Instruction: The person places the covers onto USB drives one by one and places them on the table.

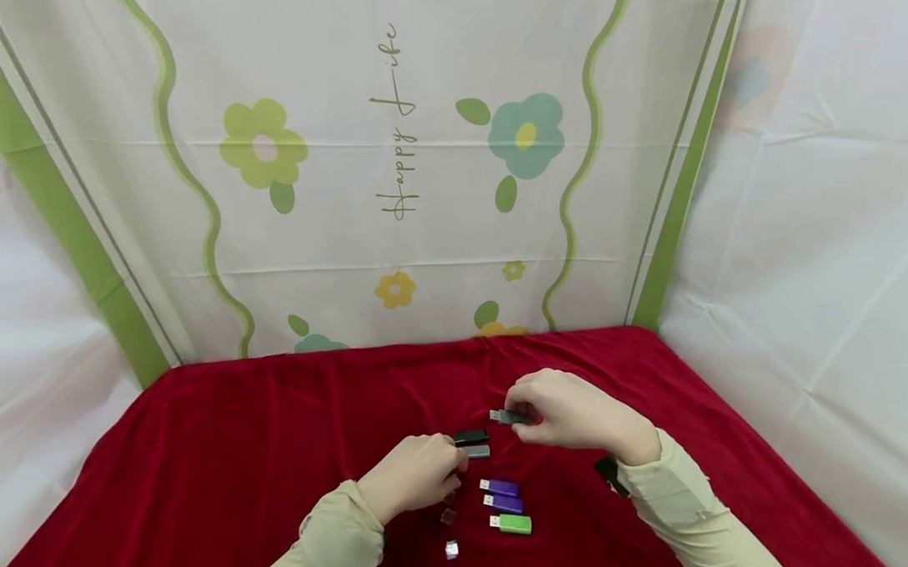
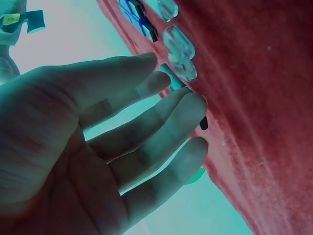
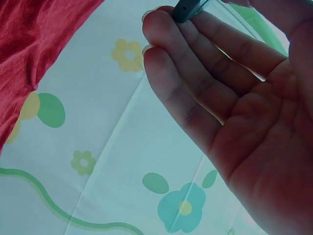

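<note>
My right hand (image 1: 567, 409) pinches a dark USB stick (image 1: 509, 417) between thumb and fingers, its metal plug pointing left. In the right wrist view the end of this dark stick (image 3: 186, 10) shows at the fingertips. My left hand (image 1: 416, 475) is low over the cloth, fingers loosely bent, with nothing visible between them in the left wrist view (image 2: 132, 117). Its fingertips overlap the left end of a grey USB stick (image 1: 478, 452). Just behind that lies a black USB stick (image 1: 471, 437). Clear caps (image 2: 180, 41) lie beside the left fingers.
Two purple USB sticks (image 1: 499, 487) and a green one (image 1: 515, 524) lie in a column, plugs facing left. A clear cap (image 1: 452, 550) sits nearest the front. Red cloth (image 1: 279, 431) covers the table; white patterned curtains (image 1: 331, 196) enclose its back and sides.
</note>
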`<action>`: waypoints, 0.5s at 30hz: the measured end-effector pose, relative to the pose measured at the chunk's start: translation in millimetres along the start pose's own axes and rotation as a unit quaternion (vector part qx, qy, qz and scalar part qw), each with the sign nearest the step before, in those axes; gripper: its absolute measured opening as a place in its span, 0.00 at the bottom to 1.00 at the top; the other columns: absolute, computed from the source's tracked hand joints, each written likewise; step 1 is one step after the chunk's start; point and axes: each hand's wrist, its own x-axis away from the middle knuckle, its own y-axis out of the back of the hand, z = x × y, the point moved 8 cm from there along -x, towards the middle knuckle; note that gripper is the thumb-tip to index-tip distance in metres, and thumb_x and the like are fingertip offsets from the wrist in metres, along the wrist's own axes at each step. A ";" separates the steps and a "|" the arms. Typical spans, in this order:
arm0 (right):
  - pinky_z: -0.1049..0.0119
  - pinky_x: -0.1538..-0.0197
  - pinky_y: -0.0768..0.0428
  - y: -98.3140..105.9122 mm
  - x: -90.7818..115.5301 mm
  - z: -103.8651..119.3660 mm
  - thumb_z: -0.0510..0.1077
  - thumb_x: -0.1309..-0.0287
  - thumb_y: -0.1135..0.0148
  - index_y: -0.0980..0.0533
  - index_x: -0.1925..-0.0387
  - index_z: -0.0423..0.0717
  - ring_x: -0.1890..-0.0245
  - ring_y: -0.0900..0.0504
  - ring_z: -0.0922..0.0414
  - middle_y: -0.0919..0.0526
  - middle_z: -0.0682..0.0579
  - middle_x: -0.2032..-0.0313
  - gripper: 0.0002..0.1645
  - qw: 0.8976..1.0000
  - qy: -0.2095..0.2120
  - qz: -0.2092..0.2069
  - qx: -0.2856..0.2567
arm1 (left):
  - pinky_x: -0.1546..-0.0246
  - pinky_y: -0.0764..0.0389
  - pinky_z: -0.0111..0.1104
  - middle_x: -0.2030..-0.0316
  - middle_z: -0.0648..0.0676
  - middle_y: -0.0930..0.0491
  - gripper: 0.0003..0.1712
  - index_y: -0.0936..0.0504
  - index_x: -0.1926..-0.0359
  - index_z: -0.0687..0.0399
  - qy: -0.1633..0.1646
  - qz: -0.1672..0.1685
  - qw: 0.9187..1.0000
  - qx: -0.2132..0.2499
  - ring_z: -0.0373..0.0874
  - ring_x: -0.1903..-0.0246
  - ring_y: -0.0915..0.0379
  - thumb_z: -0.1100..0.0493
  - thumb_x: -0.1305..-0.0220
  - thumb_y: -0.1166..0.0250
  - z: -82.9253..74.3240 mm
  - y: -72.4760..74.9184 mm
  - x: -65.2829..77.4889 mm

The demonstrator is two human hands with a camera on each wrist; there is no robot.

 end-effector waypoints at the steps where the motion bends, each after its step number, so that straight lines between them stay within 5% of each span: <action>1: 0.71 0.71 0.27 0.3 0.2 0.1 0.38 0.51 0.32 0.21 0.72 0.54 0.76 0.30 0.67 0.26 0.64 0.76 0.07 1.000 0.000 -0.001 -0.001 | 0.77 0.28 0.26 0.75 0.40 0.26 0.07 0.17 0.73 0.43 -0.003 -0.002 1.000 -0.003 0.31 0.78 0.33 0.60 0.43 0.28 -0.4 -0.4 0.0; 15: 0.71 0.71 0.27 1.2 1.8 -0.4 0.38 0.51 0.32 0.21 0.73 0.54 0.76 0.30 0.67 0.25 0.61 0.76 0.07 1.000 0.005 -0.003 -0.001 | 0.82 0.31 0.27 0.82 0.38 0.31 0.16 0.23 0.83 0.41 -0.025 -0.017 0.999 -0.029 0.32 0.83 0.36 0.62 0.50 0.26 -3.9 -1.6 1.4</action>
